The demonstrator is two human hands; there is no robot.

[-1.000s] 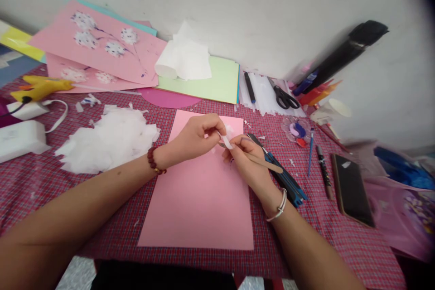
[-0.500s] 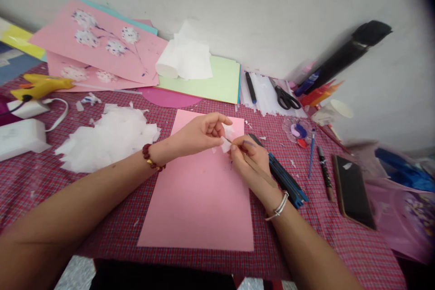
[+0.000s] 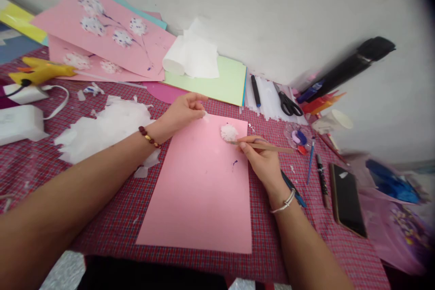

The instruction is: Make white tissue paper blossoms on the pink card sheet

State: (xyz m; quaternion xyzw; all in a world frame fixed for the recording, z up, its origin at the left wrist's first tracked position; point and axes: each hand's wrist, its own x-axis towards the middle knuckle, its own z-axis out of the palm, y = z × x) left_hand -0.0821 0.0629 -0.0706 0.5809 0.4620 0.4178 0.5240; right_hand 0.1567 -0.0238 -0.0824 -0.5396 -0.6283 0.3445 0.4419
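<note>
Stick (image 3: 270, 147) is clamped in the right hand (image 3: 261, 161) beside a puff (image 3: 229, 132), and the left hand (image 3: 183, 113), apart, pinches a scrap (image 3: 206, 117).

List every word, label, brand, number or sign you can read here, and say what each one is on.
None can be read.
White box at the left: faint grey marking, too blurred to read.
Patterned pen: light marks, too small to tell lettering from pattern.
Pink sheet: small purple marks, no letter to be made out.
</note>
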